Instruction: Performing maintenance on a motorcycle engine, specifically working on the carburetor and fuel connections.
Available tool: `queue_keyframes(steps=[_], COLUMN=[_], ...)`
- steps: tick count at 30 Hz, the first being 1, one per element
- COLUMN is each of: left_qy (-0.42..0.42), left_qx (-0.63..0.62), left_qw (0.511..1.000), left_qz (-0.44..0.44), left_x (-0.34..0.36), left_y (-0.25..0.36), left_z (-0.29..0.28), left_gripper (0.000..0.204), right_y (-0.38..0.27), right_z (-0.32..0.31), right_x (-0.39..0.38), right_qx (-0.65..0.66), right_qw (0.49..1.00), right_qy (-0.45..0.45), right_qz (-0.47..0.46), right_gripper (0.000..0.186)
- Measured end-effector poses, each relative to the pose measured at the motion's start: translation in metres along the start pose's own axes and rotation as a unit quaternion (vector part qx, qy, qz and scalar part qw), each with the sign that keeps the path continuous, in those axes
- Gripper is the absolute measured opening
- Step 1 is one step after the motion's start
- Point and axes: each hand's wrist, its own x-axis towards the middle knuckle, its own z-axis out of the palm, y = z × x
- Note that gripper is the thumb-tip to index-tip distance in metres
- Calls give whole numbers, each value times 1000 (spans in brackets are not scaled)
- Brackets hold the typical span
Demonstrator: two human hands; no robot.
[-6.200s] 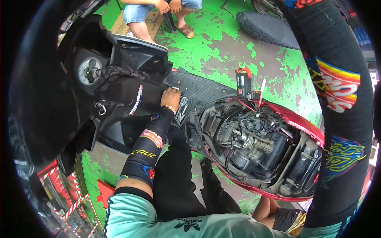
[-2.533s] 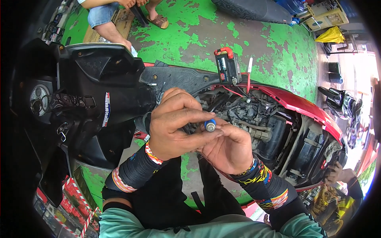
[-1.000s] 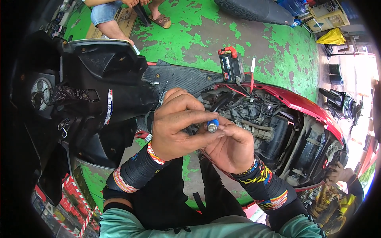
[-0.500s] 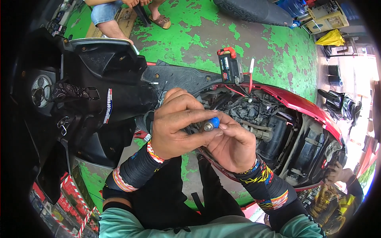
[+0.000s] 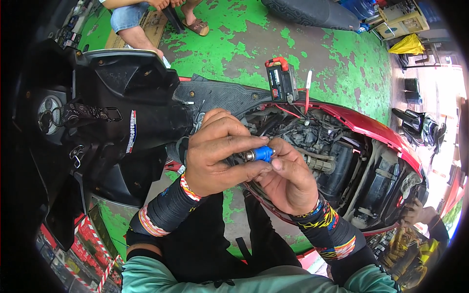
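Observation:
Between both hands is a small fuel injector [image 5: 263,154], a blue body with a grey metal end toward the left. My left hand [image 5: 217,154] pinches it with its thumb and fingertips. My right hand [image 5: 290,183] grips its right side between thumb and fingers. Beneath my hands lies the opened-up scooter, its engine bay [image 5: 312,129] exposed with hoses and wires. A black battery [image 5: 282,84] with a red terminal cover stands on its far edge, with red cables running down.
The black front bodywork [image 5: 122,97] fills the left, a key strap [image 5: 88,113] on it. A red side panel [image 5: 371,129] runs right. Across the green floor [image 5: 215,53] sits a person [image 5: 137,29]; another person's hand [image 5: 414,214] touches the scooter's tail. A seat [image 5: 312,13] lies at the back.
The fuel injector has turned in my fingers: its metal end faced me and now points left, with more of the blue body showing. My right hand has shifted slightly.

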Motion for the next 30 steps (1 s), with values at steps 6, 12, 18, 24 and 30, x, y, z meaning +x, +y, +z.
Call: queue_keyframes(steps=[6,12,18,24,30], left_qy=[27,11,-1,7,7], left_qx=[-19,-13,-2,-15,-20], left_qw=[999,1000,999,999,999], left_qz=[4,15,47,36,50], left_x=[0,-3,-5,-8,-9], left_y=[3,0,-2,-2,-4], left_z=[2,-2,-3,-4,-5], left_gripper=[48,32,32,32,31], right_y=[-5,-4,-3,-3,-1], right_z=[1,-6,-8,-2,-3], right_x=[-2,-3,-6,-10,-11], right_qx=[-16,-22,-46,-63,-70], right_qw=[1000,999,998,997,997], right_qy=[6,0,-6,-4,2], right_qz=[-17,-23,-38,-44,-42], right_gripper=[11,13,16,20,23])
